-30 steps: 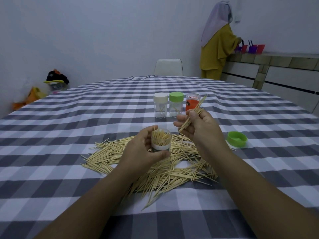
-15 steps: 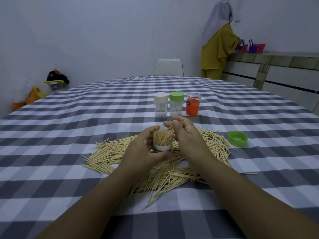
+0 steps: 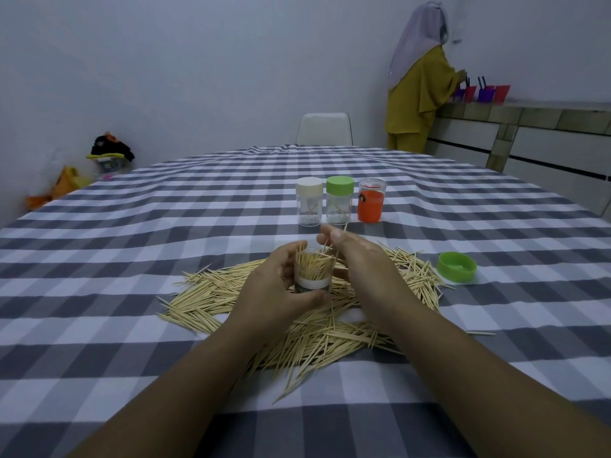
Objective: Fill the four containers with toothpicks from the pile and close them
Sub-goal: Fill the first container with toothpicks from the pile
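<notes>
Three jars (image 3: 340,204) behind pile (image 3: 307,312); green lid (image 3: 456,267) lies beside it

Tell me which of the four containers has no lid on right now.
The container gripped in the left hand, packed with toothpicks; the three behind it are capped.

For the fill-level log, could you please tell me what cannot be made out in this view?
- Held container: bottom hidden by left hand.
- Right hand: grip on toothpicks hidden by its own back.
- Orange container: contents masked by its label.
- Pile: middle covered by both forearms.
</notes>
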Demonstrator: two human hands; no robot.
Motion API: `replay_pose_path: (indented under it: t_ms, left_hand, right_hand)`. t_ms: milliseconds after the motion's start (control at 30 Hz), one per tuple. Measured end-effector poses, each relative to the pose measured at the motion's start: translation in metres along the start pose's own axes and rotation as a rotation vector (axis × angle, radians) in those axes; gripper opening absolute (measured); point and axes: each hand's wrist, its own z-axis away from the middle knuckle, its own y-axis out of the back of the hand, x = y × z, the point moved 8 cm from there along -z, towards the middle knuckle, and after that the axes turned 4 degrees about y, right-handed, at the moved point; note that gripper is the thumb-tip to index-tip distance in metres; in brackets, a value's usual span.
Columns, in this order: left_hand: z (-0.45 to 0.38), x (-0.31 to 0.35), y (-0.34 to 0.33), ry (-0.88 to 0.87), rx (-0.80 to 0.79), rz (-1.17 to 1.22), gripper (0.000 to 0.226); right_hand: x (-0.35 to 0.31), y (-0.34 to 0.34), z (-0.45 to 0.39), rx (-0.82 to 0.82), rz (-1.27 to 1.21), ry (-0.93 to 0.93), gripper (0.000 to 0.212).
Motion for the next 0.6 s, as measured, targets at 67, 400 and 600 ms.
replay_pose_path:
  t_ms: [67,400,600]
  left_hand:
    - [0.0,0.0,0.0,-0.001,-0.003,0.002,0.083]
    - [0.0,0.002,0.0,-0.019,-0.005,-0.016,0.074]
    - [0.001,0.004,0.001,-0.033,0.001,-0.02,0.07]
  right_hand:
    - [-0.001,0.0,-0.002,0.018,-0.031,0.029,0.03]
    - [0.005,0.002,-0.01,0.034,-0.153,0.044,0.032]
    - [0.01,-0.001,-0.01,0.038,-0.074,0.013,0.03]
